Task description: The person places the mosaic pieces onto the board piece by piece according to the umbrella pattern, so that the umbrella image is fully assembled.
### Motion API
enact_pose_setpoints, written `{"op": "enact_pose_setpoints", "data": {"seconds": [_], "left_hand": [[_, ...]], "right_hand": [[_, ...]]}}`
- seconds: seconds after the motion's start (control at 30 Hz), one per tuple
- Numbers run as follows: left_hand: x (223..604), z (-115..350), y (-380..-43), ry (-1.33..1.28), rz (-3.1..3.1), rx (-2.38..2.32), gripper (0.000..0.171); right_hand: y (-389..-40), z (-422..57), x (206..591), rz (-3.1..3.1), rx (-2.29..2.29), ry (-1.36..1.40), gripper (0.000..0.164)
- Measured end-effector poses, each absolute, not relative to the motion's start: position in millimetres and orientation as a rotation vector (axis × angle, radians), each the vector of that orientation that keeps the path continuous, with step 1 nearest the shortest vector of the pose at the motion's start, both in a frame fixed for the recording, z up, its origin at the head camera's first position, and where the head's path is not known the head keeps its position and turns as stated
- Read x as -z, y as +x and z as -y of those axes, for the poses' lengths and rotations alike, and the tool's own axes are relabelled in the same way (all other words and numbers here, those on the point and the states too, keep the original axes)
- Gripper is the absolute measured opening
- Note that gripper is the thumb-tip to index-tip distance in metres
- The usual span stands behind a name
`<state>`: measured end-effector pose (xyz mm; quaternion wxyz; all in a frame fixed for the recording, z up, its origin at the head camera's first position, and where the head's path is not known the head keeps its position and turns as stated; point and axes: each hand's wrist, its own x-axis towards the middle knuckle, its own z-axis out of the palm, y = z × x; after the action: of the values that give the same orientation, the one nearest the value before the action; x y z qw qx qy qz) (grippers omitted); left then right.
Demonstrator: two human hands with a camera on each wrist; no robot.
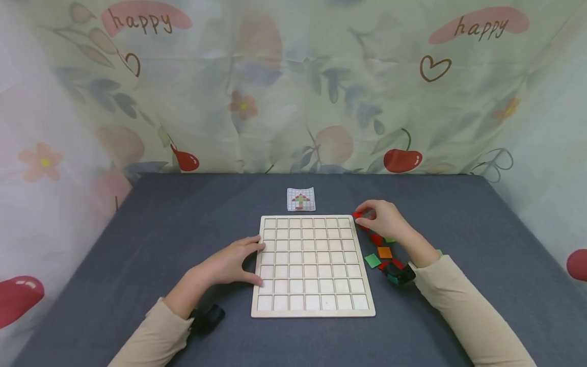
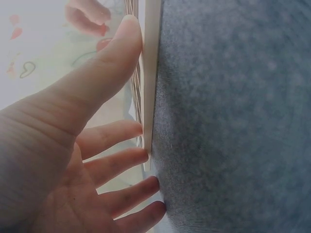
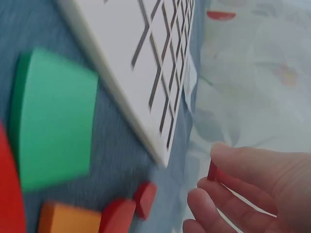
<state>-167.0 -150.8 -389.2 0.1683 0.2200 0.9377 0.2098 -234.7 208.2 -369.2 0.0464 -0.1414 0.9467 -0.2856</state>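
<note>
A pale wooden grid board (image 1: 313,272) with bare square cells lies flat on the dark table. My left hand (image 1: 231,261) rests at its left edge, thumb and fingers spread and touching the rim; the left wrist view shows the thumb (image 2: 109,60) against the edge. Off the board's far right corner, my right hand (image 1: 382,220) pinches a small red tile (image 3: 212,170) between thumb and fingertips, held above the table. Loose tiles lie beneath and beside that hand, including an orange tile (image 1: 384,253), a green tile (image 1: 373,261) and a red tile (image 1: 376,239).
Behind the board lies a small card (image 1: 301,199) printed with a coloured grid picture. Black wrist devices are strapped on both arms, the right one (image 1: 399,273) partly covering loose tiles. A patterned curtain (image 1: 284,102) hangs beyond the table's far edge.
</note>
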Motion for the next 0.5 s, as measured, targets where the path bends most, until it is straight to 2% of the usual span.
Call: {"op": "enact_pose_setpoints", "data": {"seconds": [0.5], "left_hand": [[387.1, 151.9, -166.4, 0.646, -2.666, -0.599, 0.087]], "right_hand": [[-230.0, -163.4, 374.4, -2.766, 0.866, -0.612, 0.027]]}}
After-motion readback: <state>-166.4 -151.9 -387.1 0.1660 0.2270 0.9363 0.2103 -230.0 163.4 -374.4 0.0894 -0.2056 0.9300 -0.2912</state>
